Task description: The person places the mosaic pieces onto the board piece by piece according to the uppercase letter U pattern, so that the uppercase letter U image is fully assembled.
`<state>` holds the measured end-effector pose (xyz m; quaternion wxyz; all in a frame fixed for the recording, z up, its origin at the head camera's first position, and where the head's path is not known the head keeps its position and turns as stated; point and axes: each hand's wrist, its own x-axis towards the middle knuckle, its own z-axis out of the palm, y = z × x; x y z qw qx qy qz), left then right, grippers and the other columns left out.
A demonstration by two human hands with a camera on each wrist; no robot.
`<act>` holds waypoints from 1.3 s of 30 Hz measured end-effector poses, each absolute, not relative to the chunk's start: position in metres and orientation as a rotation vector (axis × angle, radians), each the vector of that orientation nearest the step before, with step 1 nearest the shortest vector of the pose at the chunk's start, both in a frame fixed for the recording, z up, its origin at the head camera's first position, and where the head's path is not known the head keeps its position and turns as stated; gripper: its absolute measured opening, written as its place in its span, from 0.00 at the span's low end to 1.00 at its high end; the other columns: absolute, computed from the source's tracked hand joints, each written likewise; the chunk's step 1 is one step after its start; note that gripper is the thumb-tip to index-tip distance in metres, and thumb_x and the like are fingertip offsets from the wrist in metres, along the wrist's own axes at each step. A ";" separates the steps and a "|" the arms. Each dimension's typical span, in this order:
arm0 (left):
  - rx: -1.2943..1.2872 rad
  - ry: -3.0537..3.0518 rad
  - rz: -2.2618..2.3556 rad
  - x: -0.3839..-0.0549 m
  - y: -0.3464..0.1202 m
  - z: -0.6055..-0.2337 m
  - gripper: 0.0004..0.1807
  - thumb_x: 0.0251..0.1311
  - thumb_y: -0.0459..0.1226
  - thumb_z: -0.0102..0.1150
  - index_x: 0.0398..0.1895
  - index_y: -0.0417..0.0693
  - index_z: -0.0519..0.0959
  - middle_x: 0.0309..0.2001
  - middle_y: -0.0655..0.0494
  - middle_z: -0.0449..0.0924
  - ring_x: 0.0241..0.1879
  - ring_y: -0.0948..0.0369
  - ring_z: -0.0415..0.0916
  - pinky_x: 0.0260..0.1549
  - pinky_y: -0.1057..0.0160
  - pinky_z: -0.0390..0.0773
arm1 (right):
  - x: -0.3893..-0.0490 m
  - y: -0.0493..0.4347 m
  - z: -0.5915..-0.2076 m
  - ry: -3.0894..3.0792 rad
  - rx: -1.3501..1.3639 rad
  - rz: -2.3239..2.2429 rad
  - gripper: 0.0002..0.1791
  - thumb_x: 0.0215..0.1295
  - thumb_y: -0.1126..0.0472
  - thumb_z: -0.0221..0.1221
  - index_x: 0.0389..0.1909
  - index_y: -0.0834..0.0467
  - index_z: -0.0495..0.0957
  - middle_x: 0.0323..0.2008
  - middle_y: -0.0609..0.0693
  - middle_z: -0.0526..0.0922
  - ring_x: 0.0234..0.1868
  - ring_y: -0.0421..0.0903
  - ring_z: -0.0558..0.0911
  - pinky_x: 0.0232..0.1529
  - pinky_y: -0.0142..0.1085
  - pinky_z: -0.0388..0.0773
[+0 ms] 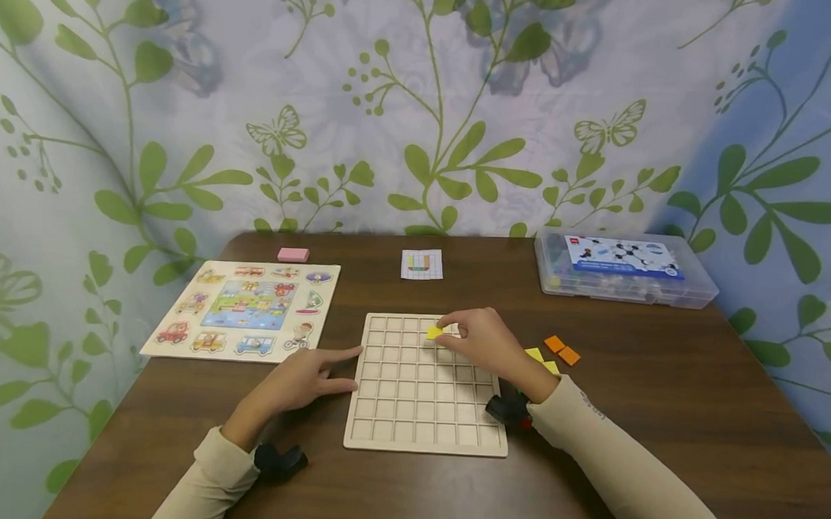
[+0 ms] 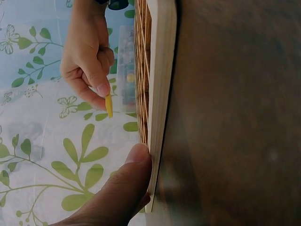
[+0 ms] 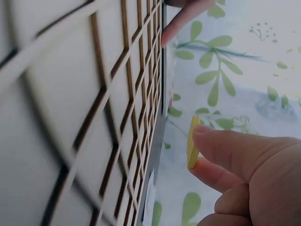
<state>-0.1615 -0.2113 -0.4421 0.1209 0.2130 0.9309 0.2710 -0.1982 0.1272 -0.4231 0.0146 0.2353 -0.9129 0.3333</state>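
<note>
Head view: I see left hand (image 1: 304, 381) spread, likely steadying the grid board (image 1: 426, 410); right hand (image 1: 487, 343) pinches a yellow tile (image 1: 433, 333).

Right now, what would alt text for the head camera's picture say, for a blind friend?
A right hand pinches a yellow tile above a wooden grid board while the left hand touches the board's left edge. Around it on the brown table lie a picture puzzle, orange tiles, a small pattern card and a clear plastic box.
</note>
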 end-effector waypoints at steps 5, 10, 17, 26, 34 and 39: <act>0.633 2.709 0.792 -0.161 -0.211 -0.443 0.38 0.63 0.59 0.65 0.75 0.62 0.70 0.14 0.64 0.55 0.15 0.67 0.48 0.18 0.67 0.59 | -0.199 0.111 -0.421 -2.864 0.740 1.042 0.13 0.66 0.52 0.70 0.47 0.54 0.89 0.10 0.41 0.57 0.13 0.39 0.54 0.20 0.33 0.53; 0.625 2.730 0.785 -0.161 -0.212 -0.441 0.37 0.63 0.58 0.66 0.75 0.62 0.71 0.14 0.64 0.56 0.15 0.67 0.49 0.17 0.66 0.60 | -0.204 0.092 -0.419 -2.881 0.741 1.043 0.13 0.65 0.53 0.70 0.47 0.54 0.89 0.10 0.42 0.61 0.13 0.39 0.56 0.19 0.33 0.53; 0.619 2.726 0.780 -0.161 -0.213 -0.441 0.37 0.63 0.57 0.66 0.75 0.62 0.71 0.15 0.64 0.57 0.15 0.67 0.50 0.18 0.66 0.60 | -0.210 0.073 -0.425 -2.912 0.768 1.043 0.13 0.65 0.53 0.70 0.47 0.55 0.89 0.10 0.44 0.67 0.14 0.38 0.60 0.19 0.32 0.56; 0.636 2.730 0.786 -0.163 -0.211 -0.440 0.36 0.63 0.57 0.66 0.74 0.62 0.72 0.14 0.65 0.56 0.16 0.67 0.50 0.19 0.66 0.60 | -0.215 0.063 -0.436 -2.940 0.764 1.108 0.13 0.66 0.53 0.69 0.48 0.54 0.88 0.11 0.46 0.71 0.14 0.39 0.62 0.19 0.33 0.59; 0.646 2.739 0.779 -0.165 -0.212 -0.443 0.36 0.63 0.58 0.66 0.74 0.64 0.72 0.16 0.65 0.58 0.16 0.67 0.51 0.18 0.66 0.59 | -0.217 0.058 -0.443 -2.946 0.757 1.159 0.13 0.66 0.54 0.69 0.48 0.54 0.87 0.11 0.46 0.71 0.13 0.38 0.63 0.18 0.33 0.59; 0.634 2.738 0.775 -0.165 -0.213 -0.443 0.36 0.62 0.57 0.67 0.74 0.64 0.72 0.16 0.65 0.58 0.16 0.67 0.52 0.19 0.66 0.60 | -0.219 0.056 -0.446 -2.937 0.727 1.171 0.13 0.66 0.54 0.69 0.48 0.55 0.87 0.11 0.45 0.73 0.13 0.38 0.64 0.18 0.33 0.61</act>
